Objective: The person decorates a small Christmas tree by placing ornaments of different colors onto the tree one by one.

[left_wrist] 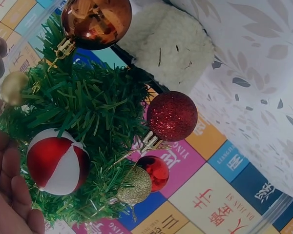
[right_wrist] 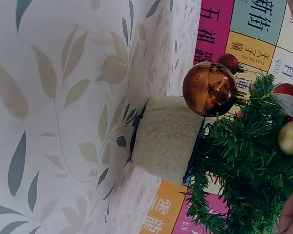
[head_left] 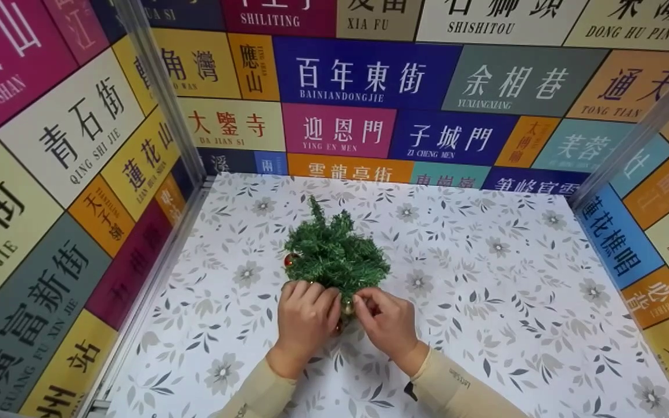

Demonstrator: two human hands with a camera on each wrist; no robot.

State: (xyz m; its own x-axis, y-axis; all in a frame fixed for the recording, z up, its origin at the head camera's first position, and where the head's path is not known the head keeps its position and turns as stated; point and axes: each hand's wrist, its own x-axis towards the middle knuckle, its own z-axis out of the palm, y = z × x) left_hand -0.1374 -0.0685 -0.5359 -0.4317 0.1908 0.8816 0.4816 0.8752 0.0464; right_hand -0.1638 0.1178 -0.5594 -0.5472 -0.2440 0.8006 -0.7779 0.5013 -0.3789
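A small artificial Christmas tree [head_left: 340, 249] stands in a cream fleecy base [right_wrist: 163, 141] on the table. At its near side my left hand [head_left: 308, 313] has bent fingers against the branches; what they grip is hidden. My right hand [head_left: 389, 322] faces it, thumb and forefinger close together beside a gold bauble [head_left: 348, 307]. Whether they pinch its loop cannot be seen. Around the tree hang a red-and-white bauble [left_wrist: 58, 163], a copper bauble [left_wrist: 97, 24], a glittery red one [left_wrist: 172, 117], a glittery gold one [left_wrist: 135, 185] and a shiny red one [left_wrist: 156, 174].
A white cloth with grey flowers and leaves covers the table [head_left: 485, 302]. Panels with coloured street-name signs [head_left: 363, 72] rise at the back and both sides, with metal posts [head_left: 166, 87] at the corners.
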